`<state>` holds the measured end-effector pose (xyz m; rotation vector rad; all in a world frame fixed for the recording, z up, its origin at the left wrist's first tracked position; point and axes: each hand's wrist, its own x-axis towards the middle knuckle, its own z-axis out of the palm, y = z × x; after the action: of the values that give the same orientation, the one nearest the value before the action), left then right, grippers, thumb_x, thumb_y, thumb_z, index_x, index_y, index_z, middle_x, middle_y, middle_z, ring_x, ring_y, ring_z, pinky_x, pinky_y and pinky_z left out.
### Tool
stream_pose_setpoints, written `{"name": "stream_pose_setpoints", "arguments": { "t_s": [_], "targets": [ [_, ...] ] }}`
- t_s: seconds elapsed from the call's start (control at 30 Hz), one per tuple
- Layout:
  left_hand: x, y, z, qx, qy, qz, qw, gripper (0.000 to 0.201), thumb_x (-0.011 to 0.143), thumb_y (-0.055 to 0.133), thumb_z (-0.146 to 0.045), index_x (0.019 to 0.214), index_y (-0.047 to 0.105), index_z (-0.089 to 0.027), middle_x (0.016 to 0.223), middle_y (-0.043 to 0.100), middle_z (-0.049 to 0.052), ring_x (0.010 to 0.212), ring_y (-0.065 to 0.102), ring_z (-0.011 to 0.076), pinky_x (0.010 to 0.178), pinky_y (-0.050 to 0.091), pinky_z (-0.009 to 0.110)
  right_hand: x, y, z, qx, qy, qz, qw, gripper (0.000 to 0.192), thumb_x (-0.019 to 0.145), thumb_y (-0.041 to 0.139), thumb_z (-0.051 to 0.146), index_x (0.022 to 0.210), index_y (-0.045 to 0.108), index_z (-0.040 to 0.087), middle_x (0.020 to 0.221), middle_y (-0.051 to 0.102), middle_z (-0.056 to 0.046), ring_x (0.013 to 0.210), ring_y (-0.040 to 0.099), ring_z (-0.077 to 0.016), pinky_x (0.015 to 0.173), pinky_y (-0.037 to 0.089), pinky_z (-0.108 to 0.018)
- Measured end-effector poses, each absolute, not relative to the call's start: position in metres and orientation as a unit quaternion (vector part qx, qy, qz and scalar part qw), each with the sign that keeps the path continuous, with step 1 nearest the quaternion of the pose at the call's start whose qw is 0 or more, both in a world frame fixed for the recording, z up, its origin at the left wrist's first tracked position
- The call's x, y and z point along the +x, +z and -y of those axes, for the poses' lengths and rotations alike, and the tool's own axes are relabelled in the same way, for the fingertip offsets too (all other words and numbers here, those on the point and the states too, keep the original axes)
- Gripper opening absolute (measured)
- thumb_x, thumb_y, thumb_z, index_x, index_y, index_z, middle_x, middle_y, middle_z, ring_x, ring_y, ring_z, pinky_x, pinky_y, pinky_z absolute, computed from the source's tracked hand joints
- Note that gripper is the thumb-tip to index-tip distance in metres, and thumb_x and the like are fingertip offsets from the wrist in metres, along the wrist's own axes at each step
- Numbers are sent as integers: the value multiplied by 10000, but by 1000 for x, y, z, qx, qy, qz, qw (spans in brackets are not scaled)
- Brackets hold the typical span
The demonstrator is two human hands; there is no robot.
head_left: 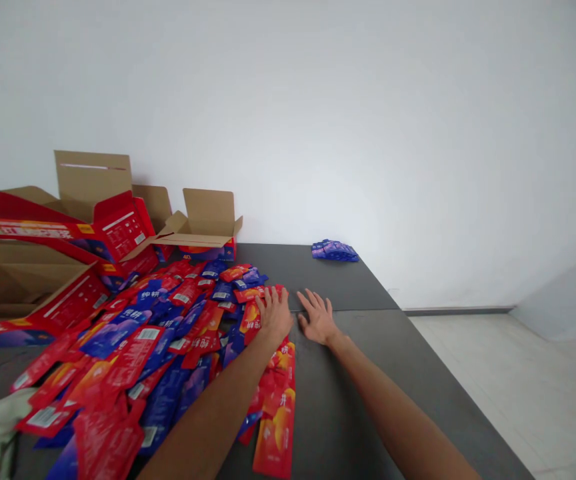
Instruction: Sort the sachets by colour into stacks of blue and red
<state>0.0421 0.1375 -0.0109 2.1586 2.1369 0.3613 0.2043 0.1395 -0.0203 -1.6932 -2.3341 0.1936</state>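
Observation:
A heap of red and blue foil packets [123, 363] spreads over the dark table [368, 373]. At the heap's right edge, my left hand [274, 313] lies over red packets with its fingers stretched forward. I cannot tell whether it presses on one. My right hand [319, 321] is just to the right, fingers spread, on or just above the bare tabletop, with nothing in it. Near my left forearm, a red packet with orange print [277, 437] lies lengthwise towards me. Some packets are hidden under my left hand and forearm.
Opened red and blue cardboard boxes [75, 300] with raised flaps stand at the left and back left, one smaller box [208, 250] behind the heap. A small pile of blue packets [335, 251] lies at the far right corner. Pale cloth [1, 427] is at lower left; a white wall [368, 133] stands behind.

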Motion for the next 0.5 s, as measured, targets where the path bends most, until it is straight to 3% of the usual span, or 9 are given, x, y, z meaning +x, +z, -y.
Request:
{"name": "stream_pose_setpoints", "arguments": {
  "t_s": [0.27, 0.5],
  "targets": [
    [29, -9, -105, 694, 124, -707, 45, 594, 906, 434, -383, 1447, 449, -138, 1532, 394, 217, 1474, 235, 366, 1165, 133, 624, 187, -20, -102, -566, 50, 813, 125, 675, 903, 492, 393, 1542, 291, 315, 1630, 232, -35, 1483, 179, -294, 1178, 48, -583],
    [25, -12, -67, 710, 146, -688, 33, 494, 907, 450, -384, 1343, 565, -183, 1475, 487, 160, 1438, 301, 356, 1154, 166, 621, 182, -15, -60, -561, 50, 816, 133, 634, 913, 470, 415, 1520, 347, 279, 1616, 272, -52, 1471, 203, -294, 1175, 59, -578]
  ]
}}
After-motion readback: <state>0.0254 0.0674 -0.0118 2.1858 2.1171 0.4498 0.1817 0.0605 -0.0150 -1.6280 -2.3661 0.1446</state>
